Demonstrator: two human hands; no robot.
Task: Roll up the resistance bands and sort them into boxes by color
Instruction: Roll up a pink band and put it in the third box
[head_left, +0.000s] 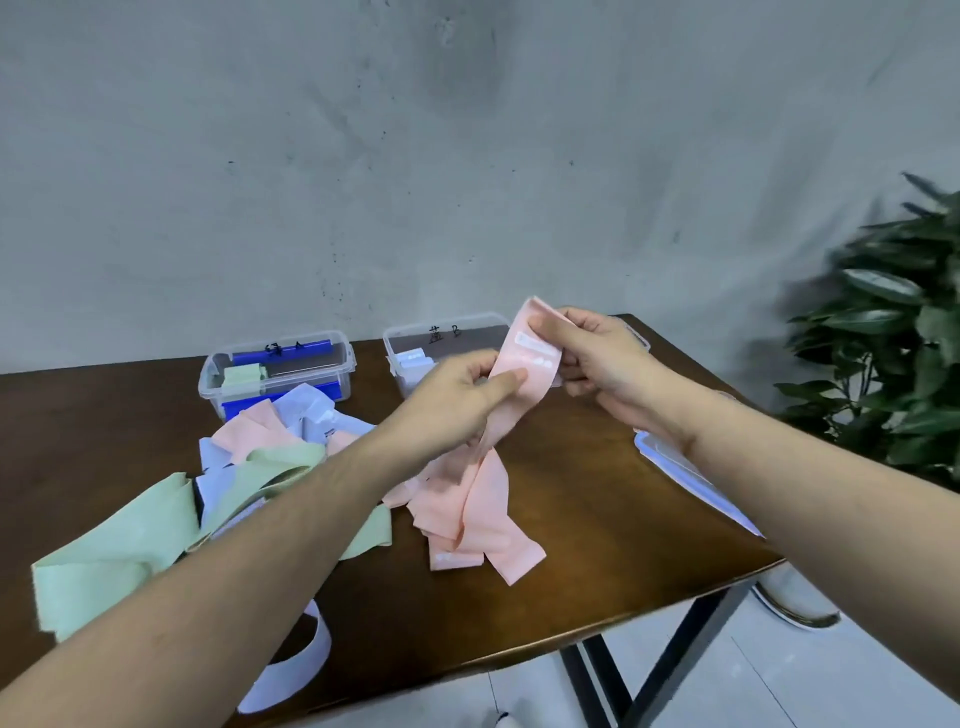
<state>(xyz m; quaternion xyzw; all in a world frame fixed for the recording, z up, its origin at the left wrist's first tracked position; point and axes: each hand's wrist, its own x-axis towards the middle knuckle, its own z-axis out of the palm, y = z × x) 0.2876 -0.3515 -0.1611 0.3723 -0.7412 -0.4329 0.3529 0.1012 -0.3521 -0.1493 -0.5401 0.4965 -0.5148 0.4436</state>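
Note:
I hold a pink resistance band (524, 371) up over the table with both hands. My left hand (457, 397) pinches it lower down. Its top end is pinched by my right hand (597, 358). The band's tail (478, 514) hangs down and lies folded on the wood. A heap of green (119, 540), pale blue (306, 415) and pink (249, 423) bands lies at the left. The left clear box (275, 371) holds a rolled green band (243, 375). The middle clear box (447, 338) holds rolled pale blue bands (413, 364).
The brown table (597, 519) ends at the right and front edges. A box lid (691, 478) lies near the right edge. A third clear box's corner (641, 340) shows behind my right hand. A leafy plant (893, 332) stands to the right. A pale blue band (306, 660) hangs over the front edge.

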